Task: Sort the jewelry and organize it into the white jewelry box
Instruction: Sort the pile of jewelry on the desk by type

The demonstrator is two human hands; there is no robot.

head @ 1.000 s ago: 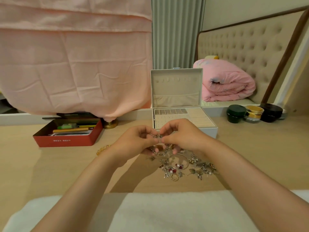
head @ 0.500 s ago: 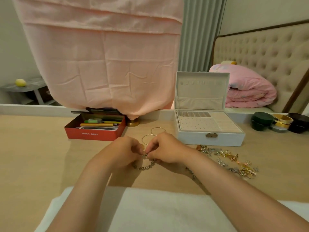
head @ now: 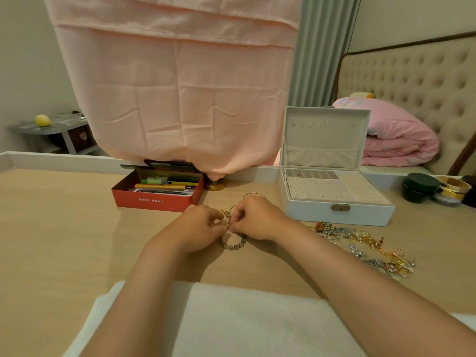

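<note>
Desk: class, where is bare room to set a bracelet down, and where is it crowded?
Bare: the desk left of the left hand, before the red tin; also before the jars, right of the pile. Crowded: between tin and box, the right hand helping pinch a bracelet by bangles.

Beaded bracelet point(head: 234, 246) now left of pile point(head: 362, 239)

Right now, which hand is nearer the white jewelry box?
Right. The right hand sits just left of the jewelry box, near its front corner but apart from it. The left hand is farther left, beyond the right. Both pinch a beaded bracelet.
</note>
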